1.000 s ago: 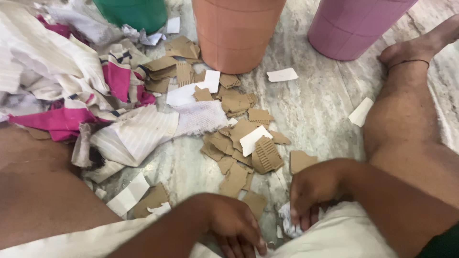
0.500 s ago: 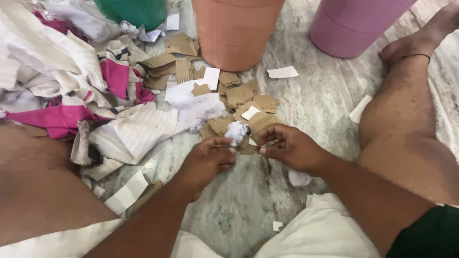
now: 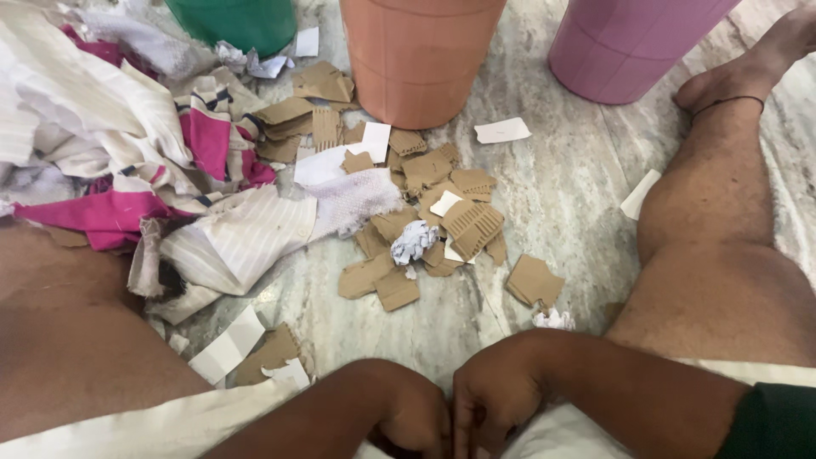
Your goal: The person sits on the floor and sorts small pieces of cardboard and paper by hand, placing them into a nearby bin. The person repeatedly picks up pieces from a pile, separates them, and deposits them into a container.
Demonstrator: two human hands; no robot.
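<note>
While both forearms come in low from either side of the lap, the left hand (image 3: 416, 416) and the right hand (image 3: 489, 408) meet knuckle to knuckle at the bottom edge of the view, fingers curled downward and inward against the white cloth (image 3: 552, 433) between the legs. Whether either hand has anything pinched inside its curl cannot be told; the fingertips are hidden.

Well ahead of the hands, on the marble floor (image 3: 561, 187), a crumpled white paper ball (image 3: 414, 241) sits on top of a scatter of torn cardboard pieces (image 3: 472, 223). It is roughly round, with no clear long axis. A smaller crumpled white scrap (image 3: 554, 320) lies nearer, just beyond the right wrist. To the left lies a heap of striped and pink fabric scraps (image 3: 170, 170). An orange bin (image 3: 416, 51), a green bin (image 3: 242, 21) and a pink bin (image 3: 629, 42) stand along the far side.
</note>
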